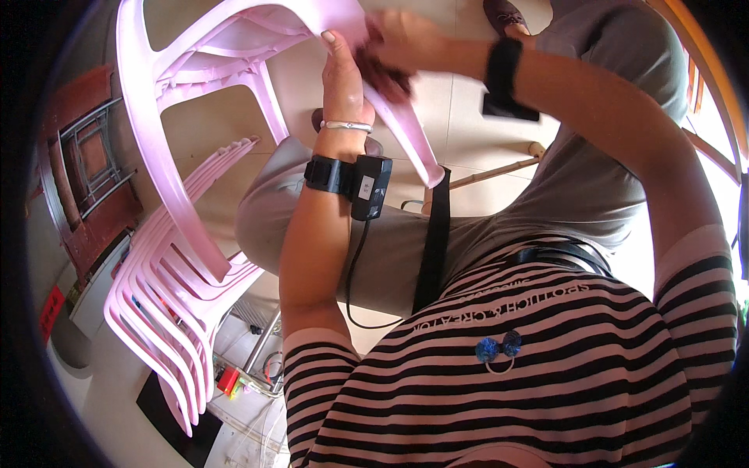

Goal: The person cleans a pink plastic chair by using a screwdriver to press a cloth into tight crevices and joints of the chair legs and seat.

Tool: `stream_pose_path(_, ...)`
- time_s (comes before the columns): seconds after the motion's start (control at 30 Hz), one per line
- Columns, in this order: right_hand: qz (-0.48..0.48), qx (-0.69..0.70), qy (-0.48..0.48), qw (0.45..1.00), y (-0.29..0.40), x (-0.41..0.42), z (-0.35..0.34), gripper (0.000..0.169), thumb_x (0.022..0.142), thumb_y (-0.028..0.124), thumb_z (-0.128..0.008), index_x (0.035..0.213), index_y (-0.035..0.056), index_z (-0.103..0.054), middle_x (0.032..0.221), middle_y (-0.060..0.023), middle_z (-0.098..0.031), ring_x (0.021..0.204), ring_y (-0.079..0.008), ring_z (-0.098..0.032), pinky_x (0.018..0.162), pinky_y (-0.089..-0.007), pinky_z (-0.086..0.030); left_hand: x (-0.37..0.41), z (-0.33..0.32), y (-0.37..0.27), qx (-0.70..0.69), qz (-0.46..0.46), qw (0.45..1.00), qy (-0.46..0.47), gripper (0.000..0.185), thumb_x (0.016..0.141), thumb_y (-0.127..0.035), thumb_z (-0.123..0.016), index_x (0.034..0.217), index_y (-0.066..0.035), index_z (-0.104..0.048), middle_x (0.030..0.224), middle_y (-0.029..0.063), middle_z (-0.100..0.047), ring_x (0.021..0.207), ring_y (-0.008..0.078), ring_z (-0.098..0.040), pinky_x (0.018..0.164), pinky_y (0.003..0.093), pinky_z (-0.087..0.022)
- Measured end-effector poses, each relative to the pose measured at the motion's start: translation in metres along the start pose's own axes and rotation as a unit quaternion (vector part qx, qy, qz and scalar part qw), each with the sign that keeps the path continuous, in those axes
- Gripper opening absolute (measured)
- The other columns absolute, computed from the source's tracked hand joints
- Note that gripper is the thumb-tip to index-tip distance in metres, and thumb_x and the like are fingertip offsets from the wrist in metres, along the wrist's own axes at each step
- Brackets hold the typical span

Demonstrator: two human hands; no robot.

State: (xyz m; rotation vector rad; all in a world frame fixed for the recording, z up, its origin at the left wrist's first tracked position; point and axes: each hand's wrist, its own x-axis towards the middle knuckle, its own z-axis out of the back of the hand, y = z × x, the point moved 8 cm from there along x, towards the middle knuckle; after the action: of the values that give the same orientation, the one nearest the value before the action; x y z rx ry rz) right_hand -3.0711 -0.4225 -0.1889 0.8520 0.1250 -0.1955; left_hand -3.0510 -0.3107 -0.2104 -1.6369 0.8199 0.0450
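A pink plastic chair (175,175) is tipped in front of me, its underside and legs showing. My left hand (345,88) grips it by the top of a leg, the thumb lying along the plastic. My right hand (404,38), blurred, presses a dark cloth (386,76) against that same leg, just beside my left hand. The leg's lower end (432,175) points toward my lap. Parts of the leg are hidden behind the cloth and fingers.
A stack of pink plastic chairs (158,292) stands to the left. Beyond it is a reddish-brown piece of furniture (82,240). A bamboo pole (497,172) shows near my legs, and a black strap (433,245) hangs by my lap. A red box (228,380) sits among cables.
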Motion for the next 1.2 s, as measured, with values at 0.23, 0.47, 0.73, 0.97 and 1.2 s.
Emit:
stream_pose_path(0.23,0.008,-0.013,0.209,0.978,-0.004,-0.044,-0.084,0.032,0.076,0.015,-0.073,0.107,0.0059,-0.075,0.097,-0.0242,-0.073,0.093,-0.0366,-0.074,0.076,-0.0486,-0.060,0.007,0.031,-0.004,0.066,-0.016,0.990,-0.124,0.089,0.099,-0.075,-0.041,0.137,0.004,-0.054,0.129,0.0138,-0.061,0.117,0.0246,-0.056,0.103,0.0410,-0.047)
stream_pose_path(0.47,-0.033,0.038,0.164,0.985,-0.014,-0.072,-0.096,0.028,0.079,0.019,-0.069,0.098,-0.0011,-0.074,0.097,-0.0271,-0.071,0.097,-0.0427,-0.070,0.085,-0.0490,-0.057,0.002,0.040,-0.003,0.084,0.021,0.989,-0.117,0.100,0.094,-0.081,-0.043,0.148,0.004,-0.043,0.145,0.0169,-0.052,0.129,0.0306,-0.053,0.111,0.0440,-0.042)
stream_pose_path(0.73,0.055,0.326,-0.093,0.939,0.023,0.002,-0.014,0.023,0.086,0.015,-0.071,0.104,0.0009,-0.070,0.091,-0.0213,-0.073,0.080,-0.0315,-0.074,0.073,-0.0389,-0.059,0.000,0.026,-0.006,-0.108,0.013,0.994,-0.011,0.083,0.099,-0.074,-0.037,0.143,-0.004,-0.050,0.129,0.0112,-0.064,0.118,0.0252,-0.060,0.105,0.0426,-0.049)
stream_pose_path(0.97,0.161,0.170,0.191,0.953,0.056,-0.133,-0.079,0.019,0.080,-0.002,-0.069,0.095,0.0051,-0.060,0.104,-0.0156,-0.055,0.093,-0.0351,-0.064,0.080,-0.0468,-0.056,0.001,0.045,-0.003,-0.128,0.039,0.991,0.006,0.060,0.109,-0.053,-0.041,0.142,-0.004,-0.050,0.139,0.0092,-0.057,0.126,0.0256,-0.053,0.109,0.0430,-0.042)
stream_pose_path(1.2,0.174,0.132,-0.081,0.972,0.050,-0.016,-0.004,0.023,0.082,0.007,-0.072,0.105,0.0012,-0.068,0.097,-0.0186,-0.068,0.084,-0.0354,-0.069,0.080,-0.0399,-0.056,-0.008,0.040,0.008,-0.191,0.082,0.978,0.024,0.048,0.109,-0.041,-0.044,0.142,-0.006,-0.052,0.139,0.0103,-0.059,0.130,0.0265,-0.054,0.113,0.0448,-0.040)
